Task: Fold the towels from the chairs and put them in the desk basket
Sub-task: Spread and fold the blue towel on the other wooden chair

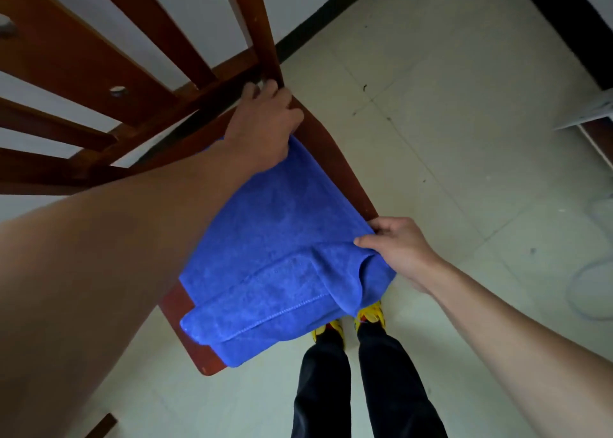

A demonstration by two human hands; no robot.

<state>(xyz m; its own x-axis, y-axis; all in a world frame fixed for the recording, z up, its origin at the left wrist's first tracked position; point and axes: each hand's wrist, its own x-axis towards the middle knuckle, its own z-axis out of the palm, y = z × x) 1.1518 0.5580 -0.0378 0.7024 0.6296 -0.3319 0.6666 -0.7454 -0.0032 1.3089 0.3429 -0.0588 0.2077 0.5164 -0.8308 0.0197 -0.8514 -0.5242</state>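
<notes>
On the chair seat [333, 169] lies the blue towel [275, 238]. My left hand [265, 129] grips its far corner by the backrest and my right hand [398, 248] pinches the nearer corner. The edge between them runs away from me, so the right is closer.

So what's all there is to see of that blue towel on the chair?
The blue towel is plush, microfibre-looking cloth with stitched hems, partly folded, with a layer doubled over along its near edge. It lies spread on the wooden chair seat, overhanging the front. The right hand pinches its right edge, thumb on top, bunching the cloth there. The left hand covers its far corner; its grip is hidden.
</notes>
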